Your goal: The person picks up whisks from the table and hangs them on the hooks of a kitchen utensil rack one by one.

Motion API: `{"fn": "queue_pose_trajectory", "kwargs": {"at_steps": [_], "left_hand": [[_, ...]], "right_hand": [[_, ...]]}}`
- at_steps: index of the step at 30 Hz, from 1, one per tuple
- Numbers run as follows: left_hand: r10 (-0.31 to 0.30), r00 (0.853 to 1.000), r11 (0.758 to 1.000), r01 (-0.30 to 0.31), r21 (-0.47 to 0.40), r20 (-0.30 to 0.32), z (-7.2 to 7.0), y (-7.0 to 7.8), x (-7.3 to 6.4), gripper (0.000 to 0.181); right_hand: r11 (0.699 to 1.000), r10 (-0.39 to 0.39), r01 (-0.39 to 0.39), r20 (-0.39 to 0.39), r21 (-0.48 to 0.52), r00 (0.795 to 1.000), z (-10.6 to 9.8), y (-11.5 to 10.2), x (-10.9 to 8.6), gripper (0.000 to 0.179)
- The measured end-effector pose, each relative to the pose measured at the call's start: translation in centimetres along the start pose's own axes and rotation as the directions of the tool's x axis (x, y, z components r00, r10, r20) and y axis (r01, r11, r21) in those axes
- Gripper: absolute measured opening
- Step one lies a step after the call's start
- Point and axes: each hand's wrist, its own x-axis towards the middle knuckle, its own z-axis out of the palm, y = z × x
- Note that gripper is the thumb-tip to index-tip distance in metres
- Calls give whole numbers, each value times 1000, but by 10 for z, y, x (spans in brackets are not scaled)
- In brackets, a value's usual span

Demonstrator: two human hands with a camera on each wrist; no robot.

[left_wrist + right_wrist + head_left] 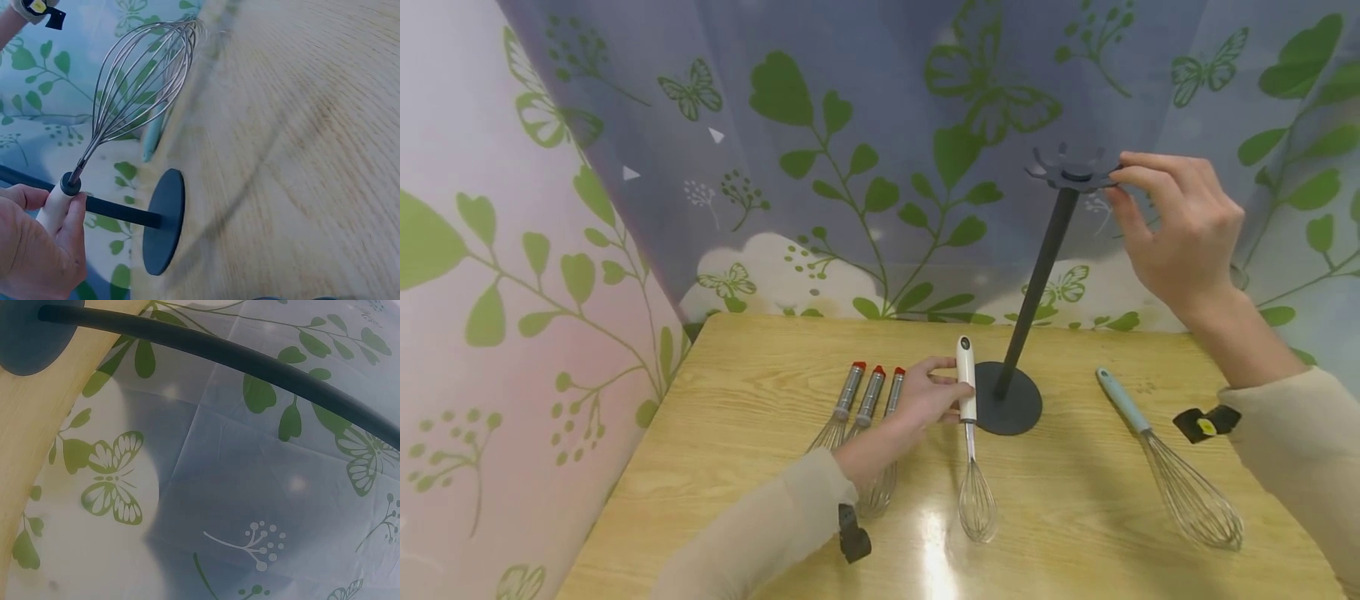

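My left hand (928, 396) grips the white handle of a whisk (967, 392), held off the table beside the stand. In the left wrist view, the thumb and fingers hold the handle near its dark collar, and the wire loops (144, 81) extend upward. A dark stand (1037, 283) has a round base and a pole that rises to a ring of hooks (1075, 177). At the top, my right hand (1187, 221) pinches one hook between thumb and fingers. The right wrist view shows the pole (219, 347) but no hand.
Several things lie on the wooden table (760, 333): three whisks with metal, red-tipped handles (871, 396) at left, partly behind my left arm, and a whisk with a pale blue handle (1123, 400) at right. A patterned cloth (865, 208) hangs behind the table.
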Motion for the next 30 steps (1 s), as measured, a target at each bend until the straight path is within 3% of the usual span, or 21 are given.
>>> {"fn": "queue_pose_trajectory", "kwargs": {"at_steps": [6, 15, 22, 30], "left_hand": [[-4, 1000, 1000, 4, 2, 2, 2, 9, -1, 53], [47, 998, 999, -47, -4, 31, 5, 28, -5, 53], [113, 992, 993, -114, 3, 60, 6, 37, -11, 56], [215, 972, 976, -217, 15, 96, 13, 47, -17, 58]], "right_hand": [[1000, -2, 2, -7, -7, 1000, 2, 0, -1, 14], [1000, 22, -22, 6, 5, 1000, 0, 0, -3, 15], [999, 40, -40, 3, 12, 999, 1, 0, -6, 18], [999, 43, -42, -12, 13, 999, 3, -1, -6, 25]]}}
